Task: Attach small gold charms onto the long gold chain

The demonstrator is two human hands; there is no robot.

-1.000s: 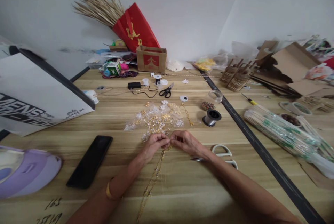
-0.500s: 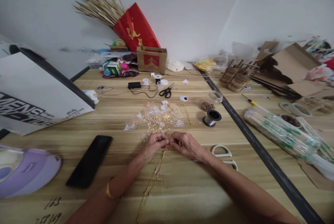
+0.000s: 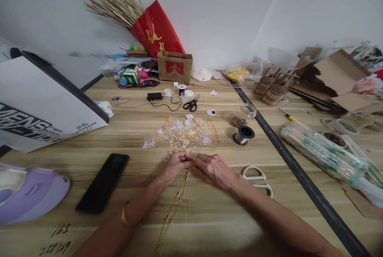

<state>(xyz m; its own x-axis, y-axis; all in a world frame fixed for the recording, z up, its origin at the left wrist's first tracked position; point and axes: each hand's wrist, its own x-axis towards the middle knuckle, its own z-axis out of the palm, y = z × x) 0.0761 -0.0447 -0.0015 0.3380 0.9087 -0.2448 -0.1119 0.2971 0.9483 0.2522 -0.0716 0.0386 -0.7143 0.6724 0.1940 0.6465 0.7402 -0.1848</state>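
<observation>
A gold beaded chain point(image 3: 178, 198) hangs from my fingertips and trails down the wooden table toward me. My left hand point(image 3: 178, 163) pinches its upper end between thumb and fingers. Right against it, my right hand point(image 3: 213, 169) is closed, its fingertips meeting the left ones at the chain's end; the exact bit it grips is too small to make out. Just beyond my hands lies a pile of gold and clear beads point(image 3: 181, 139), partly in small plastic bags. A short gold chain point(image 3: 214, 131) lies beside the pile.
A wire spool point(image 3: 243, 135), black scissors point(image 3: 191, 103) and a bead jar point(image 3: 240, 121) stand beyond my hands. White-handled scissors point(image 3: 254, 173) lie by my right forearm. To the left are a black phone point(image 3: 103, 183) and a purple visor point(image 3: 36, 195). Bagged sticks point(image 3: 323, 151) lie right.
My right hand has turned slightly, its fingers now flatter and closer over the left fingertips. The chain still hangs in the same place.
</observation>
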